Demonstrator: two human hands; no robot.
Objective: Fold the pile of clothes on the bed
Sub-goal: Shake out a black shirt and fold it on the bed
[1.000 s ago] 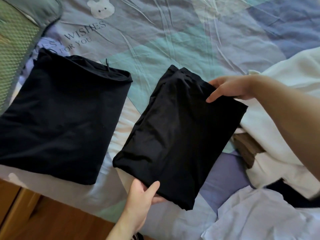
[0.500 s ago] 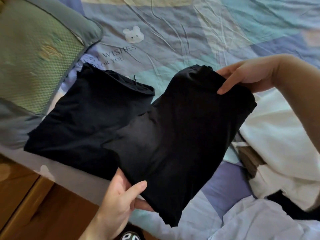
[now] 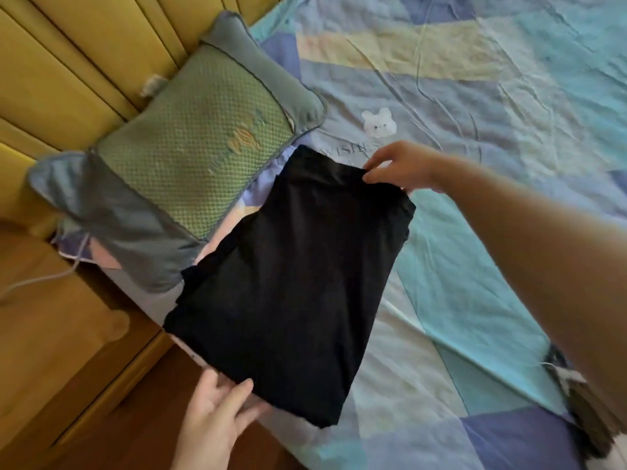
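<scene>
A folded black garment (image 3: 291, 286) is held at two ends over the left edge of the bed (image 3: 475, 232), next to the pillow (image 3: 190, 157). A second earlier it lay apart on the sheet, to the right of another folded black piece; half a second ago it had been lifted and was overlapping that piece. Now only one black shape is seen, so the carried garment has been brought over the first one and appears to cover it. Whether it is already resting on the lower piece or is still just above it cannot be told.

The right hand (image 3: 400, 169) is clamped on the far edge of the garment, the cloth pinched between thumb and fingertips. The left hand (image 3: 220, 401) holds the near edge at the bed's left side, its thumb on top of the cloth and its fingers beneath, as before.

The view has also swung left: the pillow and the wooden headboard (image 3: 84, 62) have come fully into sight, and the unfolded pile has dropped out of the frame except for a dark scrap (image 3: 576, 401) at the right edge.

By judgement, the stacking of this piece is nearly done; what remains is for it to be set down square and released. Sliding of the top piece off the stack towards the floor is the likely risk, since the stack sits at the very edge.
</scene>
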